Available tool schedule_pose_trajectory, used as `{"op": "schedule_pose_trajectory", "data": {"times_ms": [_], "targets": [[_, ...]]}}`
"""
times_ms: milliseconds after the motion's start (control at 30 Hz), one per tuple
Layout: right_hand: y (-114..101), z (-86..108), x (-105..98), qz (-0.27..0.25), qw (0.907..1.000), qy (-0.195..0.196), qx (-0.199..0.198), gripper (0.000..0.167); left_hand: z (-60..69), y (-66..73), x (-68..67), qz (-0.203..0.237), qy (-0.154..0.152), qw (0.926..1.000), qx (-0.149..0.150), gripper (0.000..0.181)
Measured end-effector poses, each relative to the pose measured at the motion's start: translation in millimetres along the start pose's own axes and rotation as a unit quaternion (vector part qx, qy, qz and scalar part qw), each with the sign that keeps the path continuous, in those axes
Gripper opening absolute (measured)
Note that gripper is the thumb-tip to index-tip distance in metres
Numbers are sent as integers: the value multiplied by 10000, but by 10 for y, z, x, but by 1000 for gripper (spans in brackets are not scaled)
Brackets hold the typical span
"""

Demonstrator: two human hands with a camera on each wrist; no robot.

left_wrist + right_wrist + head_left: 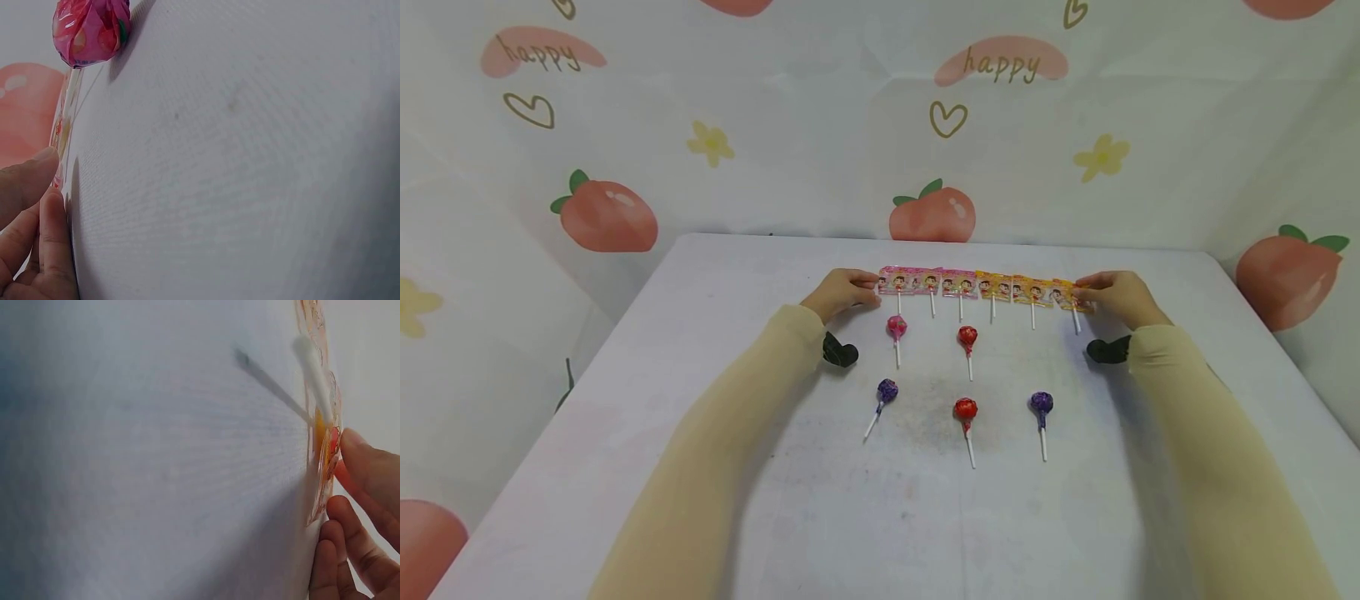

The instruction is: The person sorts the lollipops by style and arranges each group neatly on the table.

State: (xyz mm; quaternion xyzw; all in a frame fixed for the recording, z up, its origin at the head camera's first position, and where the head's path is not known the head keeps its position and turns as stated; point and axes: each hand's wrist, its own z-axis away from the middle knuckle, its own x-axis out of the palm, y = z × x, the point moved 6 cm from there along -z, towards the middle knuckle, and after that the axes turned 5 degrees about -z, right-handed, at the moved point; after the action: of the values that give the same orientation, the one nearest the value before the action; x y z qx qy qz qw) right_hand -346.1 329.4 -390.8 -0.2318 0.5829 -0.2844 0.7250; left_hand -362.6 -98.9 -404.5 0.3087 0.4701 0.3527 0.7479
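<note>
Pink and orange, a row of flat-wrapped lollipops (988, 285) lies toward the far side of a white table (820, 517), its long axis running crosswise from left to right. At the pink end, a person's left hand (844, 293) pinches the row's edge between thumb and fingers; at the orange end, the right hand (1122, 297) holds on likewise, neither hand nearer, with a round pink lollipop (897, 326) just nearside of the row.

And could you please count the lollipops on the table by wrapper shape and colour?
Flat pink-wrapped lollipops: 3
Flat orange-wrapped lollipops: 3
Round pink-wrapped lollipop: 1
Round red-wrapped lollipops: 2
Round purple-wrapped lollipops: 2
Total: 11
</note>
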Motion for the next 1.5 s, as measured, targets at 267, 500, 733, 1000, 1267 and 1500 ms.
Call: {"op": "schedule_pose_trajectory", "data": {"times_ms": [267,500,733,1000,1267,1500], "targets": [[64,5,7,-362,9981,-481,163,71,12,24,8,-44,29,10000,-37,49],[7,58,12,-356,9982,-462,123,71,20,23,-10,-57,-37,9999,74,50],[-18,18,53,-378,9982,-432,177,70,51,-6,-65,444,-113,9988,181,50],[-6,10,89,-492,9977,-405,242,69,325,138,-139,1400,-343,9892,279,44],[32,48,74,-461,9978,-413,238,68,816,328,-24,627,-747,9912,901,39],[73,39,76,-538,9975,-367,270,70,1095,201,227,-460,-1016,9868,1174,34]]}}
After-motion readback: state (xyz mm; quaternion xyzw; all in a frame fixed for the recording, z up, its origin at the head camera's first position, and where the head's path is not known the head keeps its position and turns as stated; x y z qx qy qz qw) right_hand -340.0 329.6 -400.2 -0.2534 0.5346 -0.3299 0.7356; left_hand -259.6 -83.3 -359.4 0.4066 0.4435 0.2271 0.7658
